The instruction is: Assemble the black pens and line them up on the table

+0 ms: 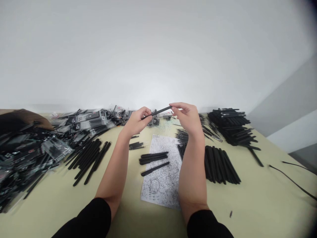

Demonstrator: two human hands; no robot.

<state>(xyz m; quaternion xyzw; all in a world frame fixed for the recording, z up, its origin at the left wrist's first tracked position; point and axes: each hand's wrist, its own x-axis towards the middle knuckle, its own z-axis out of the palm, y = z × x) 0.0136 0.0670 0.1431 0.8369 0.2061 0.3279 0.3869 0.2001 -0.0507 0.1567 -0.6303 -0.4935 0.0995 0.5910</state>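
Both hands are raised above the pale table, holding one thin black pen (pixel 158 111) between them. My left hand (pixel 137 121) pinches its lower left end. My right hand (pixel 187 117) pinches the upper right end with thumb and fingertips. Below the hands lies a printed white sheet (pixel 163 178) with a few black pens (pixel 153 158) resting on it.
A heap of clear-wrapped pen packets (pixel 29 148) covers the left side, with loose black pens (pixel 90 160) beside it. A row of black pens (pixel 220 163) lies to the right, a tall stack (pixel 231 125) behind it. Thin black rods (pixel 292 180) lie far right.
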